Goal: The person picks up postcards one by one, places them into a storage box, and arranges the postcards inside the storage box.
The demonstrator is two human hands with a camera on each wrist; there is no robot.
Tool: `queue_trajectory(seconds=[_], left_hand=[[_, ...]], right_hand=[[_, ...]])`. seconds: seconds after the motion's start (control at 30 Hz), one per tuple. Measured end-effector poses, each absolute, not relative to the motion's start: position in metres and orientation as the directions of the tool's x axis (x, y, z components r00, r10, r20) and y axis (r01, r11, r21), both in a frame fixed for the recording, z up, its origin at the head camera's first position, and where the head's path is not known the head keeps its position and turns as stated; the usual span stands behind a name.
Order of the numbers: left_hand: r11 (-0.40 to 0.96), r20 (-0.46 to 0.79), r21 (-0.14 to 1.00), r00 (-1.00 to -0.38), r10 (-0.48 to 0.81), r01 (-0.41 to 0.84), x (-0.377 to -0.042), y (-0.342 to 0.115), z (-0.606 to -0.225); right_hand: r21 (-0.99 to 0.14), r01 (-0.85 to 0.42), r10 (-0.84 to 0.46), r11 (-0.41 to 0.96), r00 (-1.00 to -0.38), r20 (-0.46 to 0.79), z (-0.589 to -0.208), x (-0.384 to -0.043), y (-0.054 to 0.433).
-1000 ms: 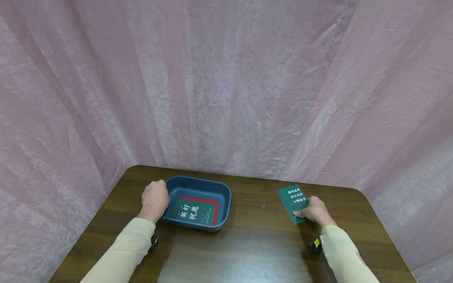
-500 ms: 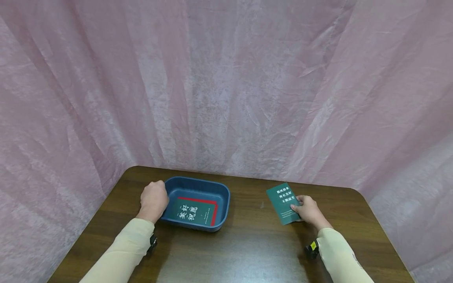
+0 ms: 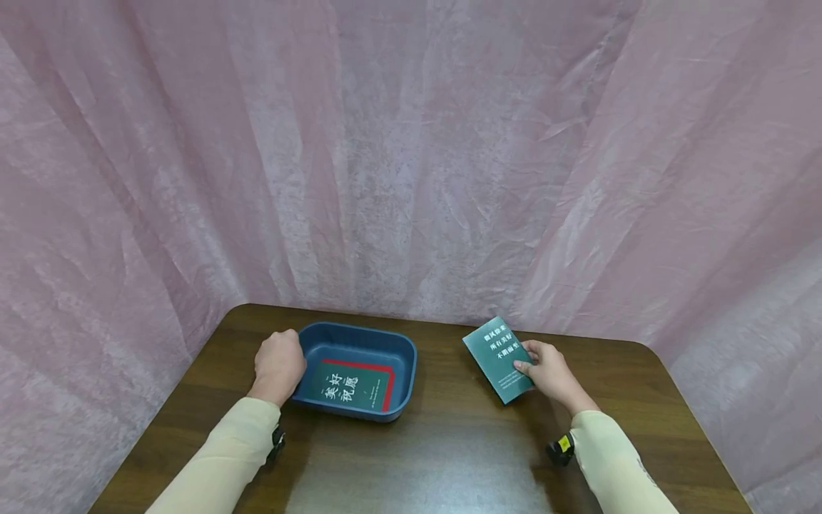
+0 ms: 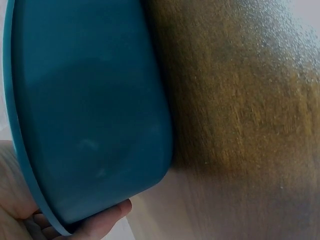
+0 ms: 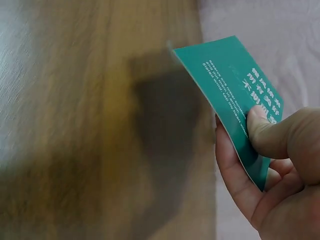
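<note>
At the left of the head view a blue plastic tray (image 3: 366, 335) stands on the table. My left hand (image 3: 280, 365) grips its left rim; the left wrist view shows fingers (image 4: 107, 220) curled around the tray's wall (image 4: 95, 115). Inside the tray lies a green card (image 3: 353, 385) with white characters, over something with a red edge (image 3: 389, 389). On the right, my right hand (image 3: 549, 371) pinches another green card (image 3: 497, 357) by its near right edge. In the right wrist view the thumb (image 5: 270, 132) presses on its printed face, with fingers behind. This card is tilted and raised above the table.
The brown wooden table (image 3: 443, 442) has rounded far corners. Pink curtains (image 3: 411, 157) hang right behind its far edge and along both sides. A small dark wrist device (image 3: 561, 448) sits on the right sleeve.
My right hand has lifted its card from the table and carried it a little to the left. The left hand and the tray have barely moved.
</note>
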State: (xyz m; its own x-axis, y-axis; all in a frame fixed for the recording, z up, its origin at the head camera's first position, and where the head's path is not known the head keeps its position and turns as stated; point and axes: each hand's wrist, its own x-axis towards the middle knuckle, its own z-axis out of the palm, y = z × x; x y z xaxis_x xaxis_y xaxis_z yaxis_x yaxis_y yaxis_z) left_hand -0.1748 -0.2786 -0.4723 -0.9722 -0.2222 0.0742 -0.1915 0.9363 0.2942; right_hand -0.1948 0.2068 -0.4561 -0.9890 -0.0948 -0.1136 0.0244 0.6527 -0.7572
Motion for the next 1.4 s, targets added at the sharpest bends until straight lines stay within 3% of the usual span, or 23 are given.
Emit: queue_trajectory(seconds=[0.3, 0.87, 1.17, 1.4], left_hand=[[0.937, 0.078, 0.292, -0.972, -0.222, -0.190, -0.174, -0.281, -0.473], [0.937, 0.087, 0.294, -0.971, -0.223, -0.189, -0.176, -0.282, -0.475], [0.938, 0.094, 0.287, -0.969, -0.228, -0.193, -0.175, -0.283, -0.473], [0.938, 0.098, 0.292, -0.970, -0.224, -0.187, -0.175, -0.283, -0.474]], right_hand=[[-0.765, -0.103, -0.170, 0.636, -0.985, -0.008, -0.432, -0.197, 0.182], [-0.817, -0.174, -0.224, 0.549, -0.973, 0.057, -0.405, -0.203, 0.120], [-0.756, -0.272, -0.224, 0.595, -0.960, 0.169, -0.396, -0.205, 0.085], [-0.745, -0.311, -0.269, 0.590, -0.946, 0.181, -0.396, -0.202, 0.058]])
